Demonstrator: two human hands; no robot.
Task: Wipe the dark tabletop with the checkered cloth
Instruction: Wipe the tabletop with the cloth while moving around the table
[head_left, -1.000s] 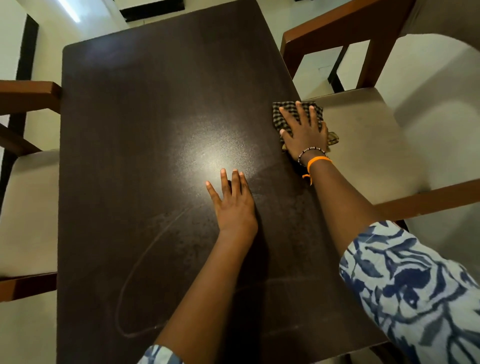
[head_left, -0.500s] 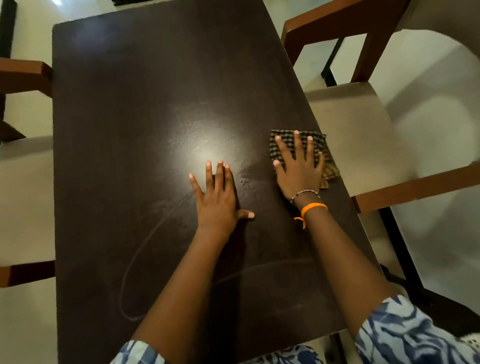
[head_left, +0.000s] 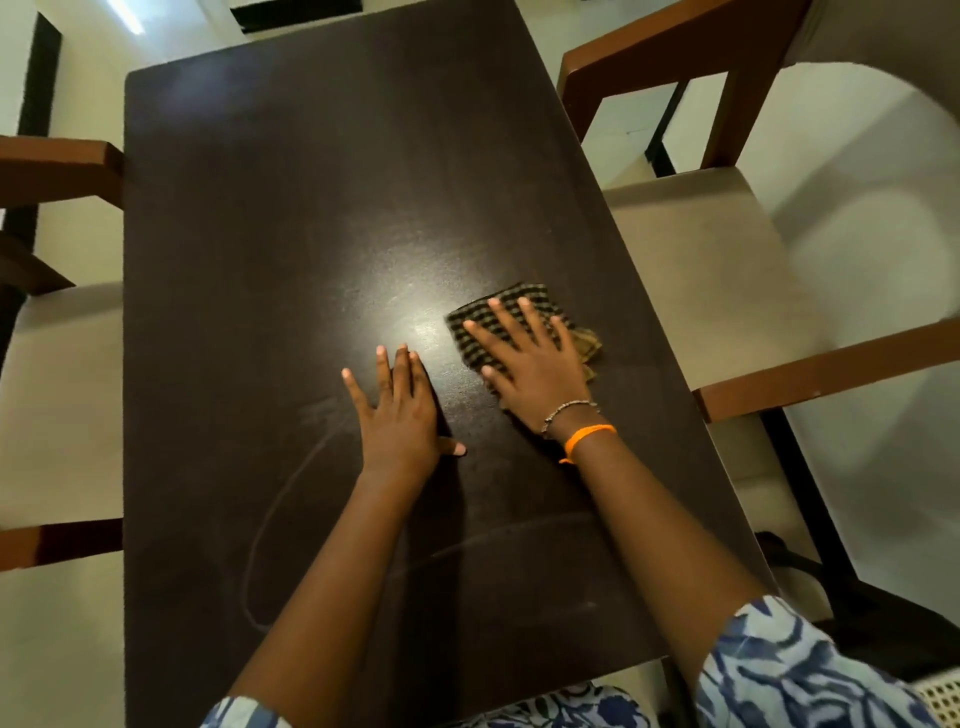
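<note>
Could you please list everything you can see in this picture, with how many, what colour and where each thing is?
table: one, dark brown, centre, running away from the person.
cloth: one, checkered black and tan, on the table towards its right edge, under the right hand.
streak: one, pale curved line, on the near left part of the table.
chairs: two, brown wood with beige seats, one at each long side of the table.
floor: pale, around the furniture.
bracelets: two, one orange and one beaded, on the right wrist.
sleeves: two, blue and white print, at the bottom edge.
left hand: flat on the table, fingers straight.
right hand: pressing flat on the cloth, fingers spread.
</note>
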